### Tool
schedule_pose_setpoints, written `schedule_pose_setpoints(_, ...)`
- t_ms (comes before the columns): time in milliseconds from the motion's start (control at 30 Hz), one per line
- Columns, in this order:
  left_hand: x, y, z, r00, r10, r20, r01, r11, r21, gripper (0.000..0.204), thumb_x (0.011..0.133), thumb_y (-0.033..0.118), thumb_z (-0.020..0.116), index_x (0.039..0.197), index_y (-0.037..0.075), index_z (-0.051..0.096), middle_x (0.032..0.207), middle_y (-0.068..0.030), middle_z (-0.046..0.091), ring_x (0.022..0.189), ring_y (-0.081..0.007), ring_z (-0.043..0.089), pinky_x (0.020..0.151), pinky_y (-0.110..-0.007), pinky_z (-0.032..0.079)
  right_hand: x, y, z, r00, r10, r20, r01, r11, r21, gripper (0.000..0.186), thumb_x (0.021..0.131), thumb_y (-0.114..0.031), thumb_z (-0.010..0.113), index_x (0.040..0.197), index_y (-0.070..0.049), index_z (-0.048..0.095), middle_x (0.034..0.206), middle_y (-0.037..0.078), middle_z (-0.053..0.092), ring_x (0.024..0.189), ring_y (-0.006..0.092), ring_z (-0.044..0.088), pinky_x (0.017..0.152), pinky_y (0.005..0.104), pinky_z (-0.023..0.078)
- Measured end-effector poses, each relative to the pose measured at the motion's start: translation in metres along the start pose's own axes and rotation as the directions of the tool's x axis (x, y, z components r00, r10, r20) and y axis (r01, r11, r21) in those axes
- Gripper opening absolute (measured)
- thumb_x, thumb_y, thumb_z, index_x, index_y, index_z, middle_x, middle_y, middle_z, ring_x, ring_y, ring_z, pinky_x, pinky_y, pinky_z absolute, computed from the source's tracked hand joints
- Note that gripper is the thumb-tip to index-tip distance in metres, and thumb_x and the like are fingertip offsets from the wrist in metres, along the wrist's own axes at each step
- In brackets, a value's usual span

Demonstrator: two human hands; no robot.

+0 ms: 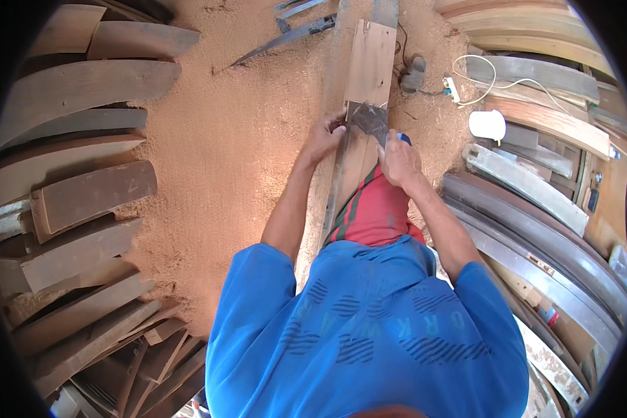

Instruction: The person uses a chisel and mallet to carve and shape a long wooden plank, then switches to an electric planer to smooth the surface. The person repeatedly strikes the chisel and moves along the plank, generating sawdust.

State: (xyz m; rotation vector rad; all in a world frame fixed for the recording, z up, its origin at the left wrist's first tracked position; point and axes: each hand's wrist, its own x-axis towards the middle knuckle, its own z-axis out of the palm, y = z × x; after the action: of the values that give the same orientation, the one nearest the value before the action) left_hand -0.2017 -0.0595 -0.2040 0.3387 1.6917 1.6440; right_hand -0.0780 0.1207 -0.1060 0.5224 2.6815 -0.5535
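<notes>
A long pale wooden board (370, 63) runs away from me on a narrow grey support (338, 59), above the sawdust floor. Across its middle lies a dark, broad-headed flat tool (370, 120); its exact kind is unclear. My right hand (400, 161) is closed round the narrow near end of this tool, beside a small blue thing (404, 138). My left hand (322, 137) grips the board's left edge, fingers curled and thumb up, close to the tool's left side. The near part of the board passes by my red-clad leg (376, 209).
Stacked planks (90, 83) line the left side. Boards and metal lengths (529, 181) fill the right. Beyond the board's left side lies a hand saw (285, 40). At its right are a grey power tool (413, 75), a white power strip (452, 90) with cord, and a white round object (488, 125).
</notes>
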Motion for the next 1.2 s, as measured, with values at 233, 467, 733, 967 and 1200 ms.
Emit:
schedule_pose_setpoints(233, 0.025, 0.019, -0.020, 0.975, -0.220, 0.010, 0.216, 0.947, -0.239, 0.044, 0.105, 0.013, 0.056, 0.148, 0.003, 0.053, 0.134, -0.0135, 0.067, 0.117, -0.0211, 0.065, 0.101, -0.036, 0.052, -0.007, -0.004, 0.001, 0.996, 0.070, 0.049, -0.070, 0.998, 0.008, 0.040, 0.101, -0.028, 0.059, 0.121, 0.006, 0.051, 0.097, 0.031, 0.070, 0.096, 0.0487, 0.070, 0.084, 0.0562, 0.055)
schedule_pose_setpoints(467, 0.014, 0.013, 0.006, 0.987, -0.119, -0.108, 0.102, 0.984, -0.146, 0.057, 0.102, 0.021, 0.064, 0.154, 0.004, 0.047, 0.134, -0.0185, 0.066, 0.122, -0.0262, 0.063, 0.103, -0.038, 0.051, -0.006, 0.000, -0.015, 0.999, -0.037, 0.037, 0.032, 0.993, 0.113, 0.046, 0.099, -0.024, 0.059, 0.135, 0.004, 0.050, 0.107, 0.032, 0.068, 0.101, 0.0508, 0.066, 0.088, 0.0572, 0.051)
schedule_pose_setpoints(733, 0.035, 0.002, -0.024, 0.973, -0.218, 0.081, 0.228, 0.963, -0.141, 0.048, 0.106, 0.027, 0.058, 0.150, 0.007, 0.054, 0.128, -0.0095, 0.069, 0.116, -0.0215, 0.065, 0.099, -0.035, 0.052, -0.027, -0.034, -0.045, 0.906, -0.244, -0.345, 0.308, 0.941, 0.143, 0.037, 0.100, -0.022, 0.059, 0.125, 0.004, 0.052, 0.097, 0.032, 0.069, 0.092, 0.0522, 0.068, 0.079, 0.0558, 0.054)
schedule_pose_setpoints(967, 0.051, 0.005, -0.021, 0.968, -0.202, 0.150, 0.217, 0.972, -0.089, 0.050, 0.111, 0.035, 0.046, 0.149, 0.004, 0.055, 0.137, -0.0090, 0.066, 0.123, -0.0222, 0.061, 0.104, -0.034, 0.047, 0.005, -0.016, -0.009, 0.999, -0.049, -0.018, 0.047, 0.995, -0.091, 0.034, 0.099, -0.026, 0.062, 0.111, 0.004, 0.051, 0.089, 0.034, 0.069, 0.089, 0.0525, 0.069, 0.079, 0.0582, 0.055)
schedule_pose_setpoints(1200, 0.032, 0.025, -0.020, 0.963, -0.256, 0.080, 0.265, 0.954, -0.138, 0.071, 0.110, 0.055, 0.035, 0.150, -0.001, 0.052, 0.149, -0.0179, 0.057, 0.132, -0.0321, 0.056, 0.116, -0.044, 0.037, -0.017, -0.041, -0.033, 0.994, -0.060, -0.088, 0.071, 0.989, 0.129, 0.037, 0.099, -0.027, 0.061, 0.113, 0.006, 0.052, 0.092, 0.035, 0.069, 0.092, 0.0517, 0.069, 0.081, 0.0592, 0.053)
